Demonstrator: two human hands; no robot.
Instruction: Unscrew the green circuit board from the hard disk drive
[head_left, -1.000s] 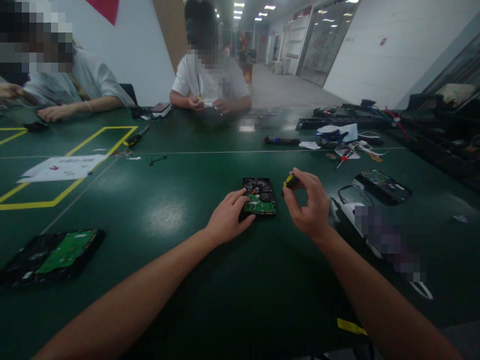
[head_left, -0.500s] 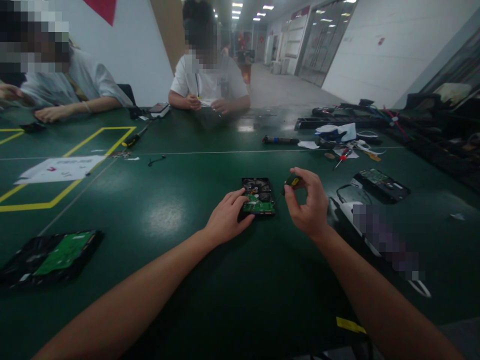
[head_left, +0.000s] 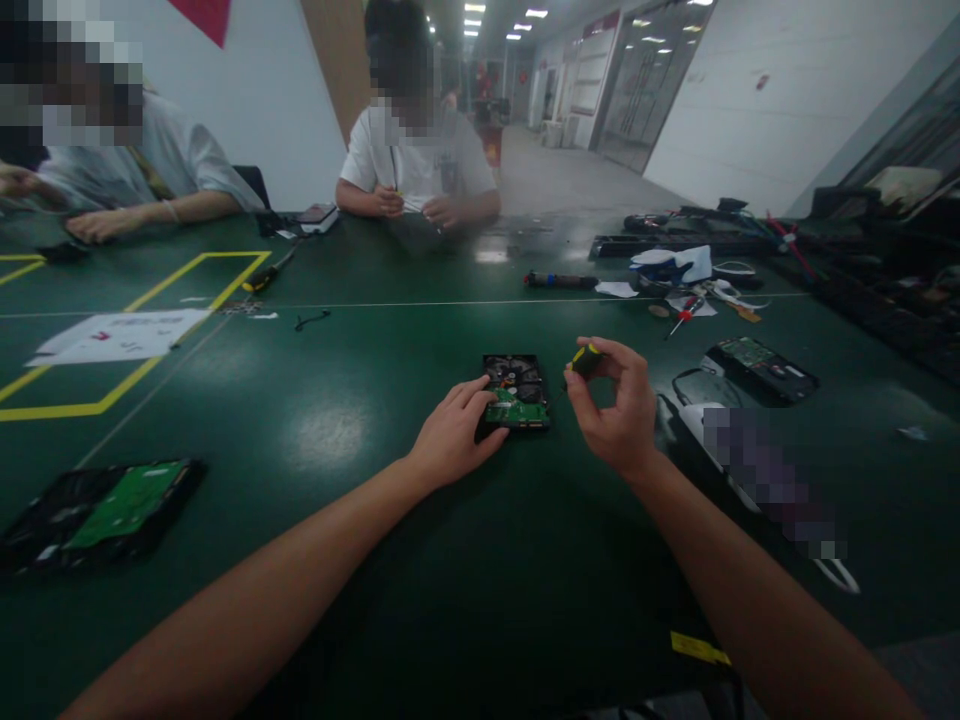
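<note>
A hard drive (head_left: 529,376) lies on the green table, its circuit board (head_left: 523,411) facing up. My left hand (head_left: 455,432) grips the drive along its left side, fingertips over the top and thumb at the near edge. On the other side, my right hand (head_left: 619,405) pinches a yellow-and-black screwdriver (head_left: 587,359) by its handle. The screwdriver's thin shaft slants down to the left, and its tip is close to the drive's right edge. Whether the tip touches the drive I cannot tell.
A second hard drive (head_left: 124,508) lies at the left, another drive (head_left: 761,368) at the right. Beside my right forearm is a partly blurred pouch (head_left: 739,465). A red screwdriver (head_left: 684,317), papers and cables lie farther back. Two people (head_left: 420,170) sit across the table.
The screwdriver handle has turned a little in my right fingers, and its shaft sits slightly farther from the drive. My left hand and the drive stay in place.
</note>
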